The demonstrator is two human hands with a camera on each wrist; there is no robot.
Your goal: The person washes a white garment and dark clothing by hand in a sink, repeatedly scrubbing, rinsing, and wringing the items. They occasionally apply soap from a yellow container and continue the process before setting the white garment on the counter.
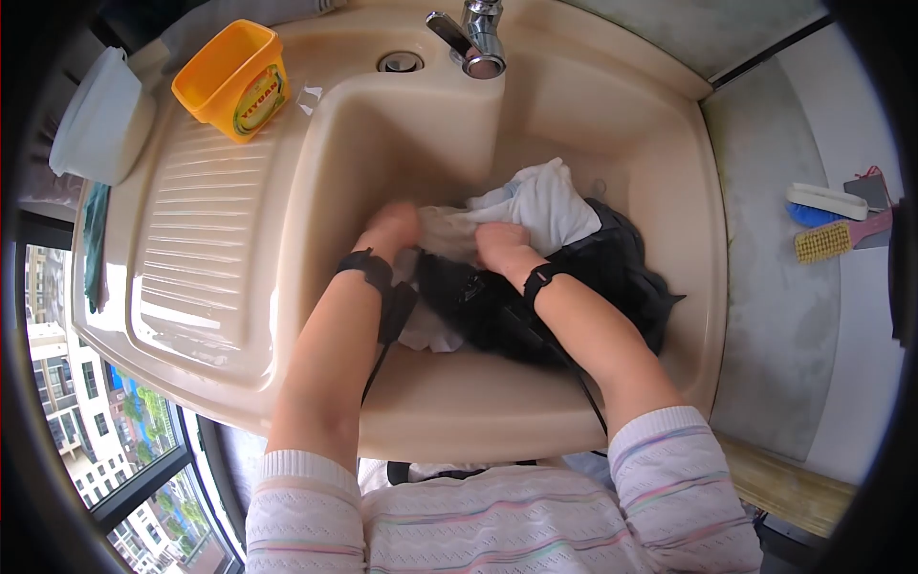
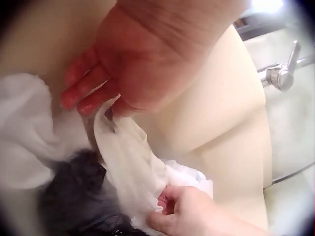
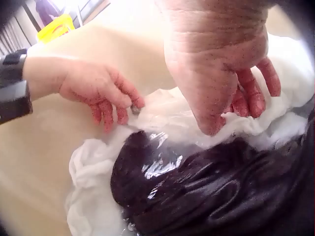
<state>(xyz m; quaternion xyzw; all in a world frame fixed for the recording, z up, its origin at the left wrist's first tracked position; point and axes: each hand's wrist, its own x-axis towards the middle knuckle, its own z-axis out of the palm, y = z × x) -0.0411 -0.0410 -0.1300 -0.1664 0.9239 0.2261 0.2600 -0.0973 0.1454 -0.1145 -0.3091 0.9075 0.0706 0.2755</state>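
Note:
My left hand [image 1: 394,226] pinches one end of a wet white cloth [image 2: 130,162] between thumb and forefinger, its other fingers loosely extended. A short way along the same cloth, my right hand [image 1: 502,244] grips it with curled fingers. Between the two hands the cloth spans a short stretch, close over the water. Under and in front of it lies a soaked dark garment [image 3: 231,182], shiny and partly underwater. Another bunched white piece [image 3: 91,182] sits beside the dark garment, in the water near the basin's front.
The beige sink [image 1: 708,191] surrounds the laundry, with a chrome tap [image 1: 484,59] at its back. On the ribbed washboard [image 1: 206,249] side stand a yellow tub [image 1: 225,81] and a white basin [image 1: 103,120]. Brushes [image 1: 824,241] hang at the right wall.

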